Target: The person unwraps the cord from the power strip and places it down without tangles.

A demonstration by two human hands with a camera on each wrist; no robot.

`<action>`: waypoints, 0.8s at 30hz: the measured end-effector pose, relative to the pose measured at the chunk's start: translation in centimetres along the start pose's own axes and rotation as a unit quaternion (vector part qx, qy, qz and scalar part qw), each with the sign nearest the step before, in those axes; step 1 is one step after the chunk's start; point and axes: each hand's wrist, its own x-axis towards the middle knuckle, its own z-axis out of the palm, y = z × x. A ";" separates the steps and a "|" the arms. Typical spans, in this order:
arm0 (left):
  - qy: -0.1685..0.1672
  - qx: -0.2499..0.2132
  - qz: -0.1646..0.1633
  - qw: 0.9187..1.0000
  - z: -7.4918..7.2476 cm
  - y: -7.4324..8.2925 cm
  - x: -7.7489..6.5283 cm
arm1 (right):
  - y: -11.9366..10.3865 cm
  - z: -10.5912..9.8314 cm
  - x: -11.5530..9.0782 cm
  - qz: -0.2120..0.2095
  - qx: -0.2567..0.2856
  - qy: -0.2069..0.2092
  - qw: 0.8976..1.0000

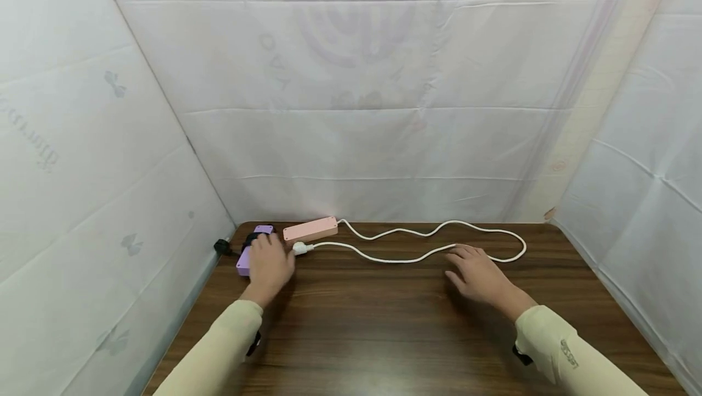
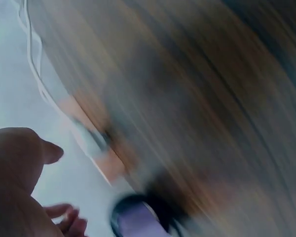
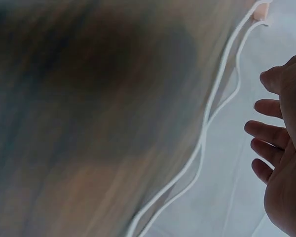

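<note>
My left hand (image 1: pixel 269 265) is over a purple power strip (image 1: pixel 244 264) at the table's left, partly hiding it. Black cord is bundled around that strip, and its black plug (image 1: pixel 222 247) lies just left of it. In the left wrist view the fingers are loosely bent, with nothing between them. Beside this hand a white plug (image 1: pixel 300 248) lies in front of a pink power strip (image 1: pixel 311 229). A white cord (image 1: pixel 406 260) loops from the pink strip out to the right and back to the plug. My right hand (image 1: pixel 478 274), fingers apart, hovers at the cord's right part, gripping nothing.
The brown wooden table (image 1: pixel 362 323) is bounded by a white cloth wall (image 1: pixel 351 140) at the back, close behind the strips. More white cloth hangs along the left (image 1: pixel 109 201) and right sides.
</note>
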 end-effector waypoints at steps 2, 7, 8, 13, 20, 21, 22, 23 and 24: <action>-0.015 0.010 -0.040 0.999 -0.2 -1.8 0.1 | 0.3 0.2 -0.6 0.005 0.007 -0.005 1.000; -0.088 -0.009 -0.122 0.989 0.2 -5.4 -0.2 | 1.4 0.2 -1.9 0.027 0.029 0.003 0.999; -0.108 -0.017 -0.136 0.985 0.3 -5.9 -0.3 | 1.6 0.2 -2.1 0.032 0.034 0.003 0.999; -0.174 -0.067 -0.180 0.966 0.6 -7.0 -0.5 | 2.6 0.1 -2.6 0.054 0.050 -0.010 0.997; -0.195 -0.164 -0.214 0.943 0.6 -7.7 -0.6 | 3.6 0.1 -3.2 0.084 0.086 -0.006 0.993; -0.189 -0.178 -0.224 0.939 0.7 -7.8 -0.6 | 3.7 0.1 -3.3 0.085 0.088 -0.003 0.992; -0.184 -0.197 -0.232 0.934 0.7 -7.9 -0.6 | 3.7 0.1 -3.4 0.086 0.088 -0.001 0.992; -0.172 -0.215 -0.245 0.930 0.8 -8.0 -0.6 | 3.8 0.0 -3.4 0.086 0.088 0.001 0.992; -0.162 -0.233 -0.258 0.924 1.1 -8.3 -0.4 | 3.8 0.0 -3.5 0.087 0.088 0.003 0.992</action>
